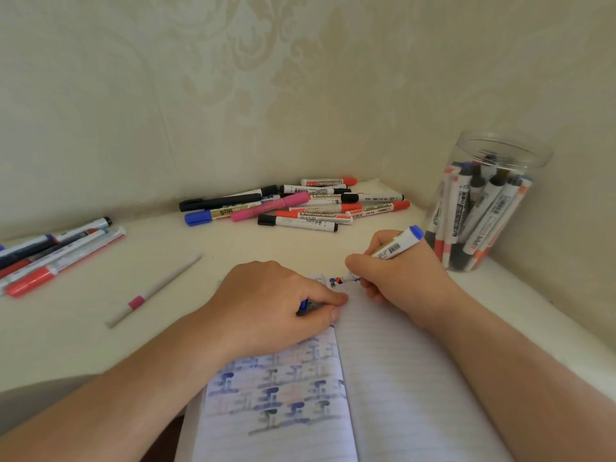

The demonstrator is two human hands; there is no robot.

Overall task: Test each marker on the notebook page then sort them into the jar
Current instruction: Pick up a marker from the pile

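While right hand (396,275) pinched blue marker (395,246) low, tip on notebook (400,378); marker looked light, hard, smooth; best held mid-barrel; left hand (273,301) curled on blue cap (303,304); jar (483,208) nearby.

Notebook in front, markers behind, jar at the right.

The open notebook (383,378) is lying nearest on the table (83,345), with both hands resting on its far edge. A heap of markers (293,205) is lying behind it by the wall, another group (56,255) far left, and the jar (483,208) is standing at the right, holding markers.
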